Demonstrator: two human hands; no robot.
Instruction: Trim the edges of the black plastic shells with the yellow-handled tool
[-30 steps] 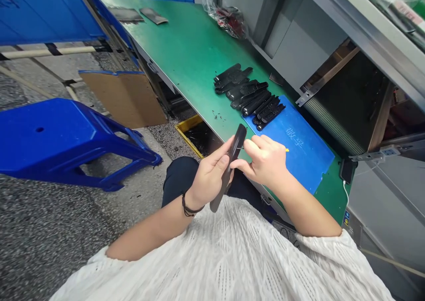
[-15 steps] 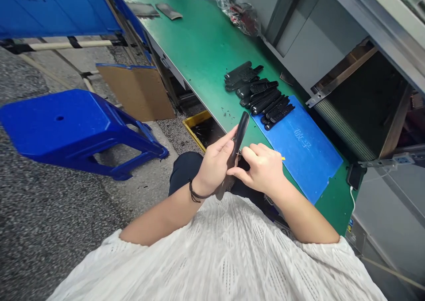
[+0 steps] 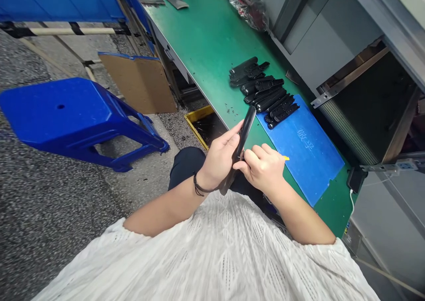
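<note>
black, the long part (image 3: 246, 128) is off the tabletop (image 3: 212, 40), near its front edge, the left hand's (image 3: 221, 159) fingers closed round it. the right hand's (image 3: 265, 166) fingers are curled round a yellow-ended tool (image 3: 286, 158). black pieces (image 3: 265, 90) overlap the blue mat's (image 3: 307, 146) far-left corner.

"What colour's the tabletop (image 3: 206, 31)?"
"Green, the mat (image 3: 318, 164) blue, the held piece (image 3: 246, 128) black."
"And the shirt (image 3: 212, 252)?"
"White, openwork-patterned; the floor (image 3: 66, 194), rather blurred, seems speckled grey"
</note>
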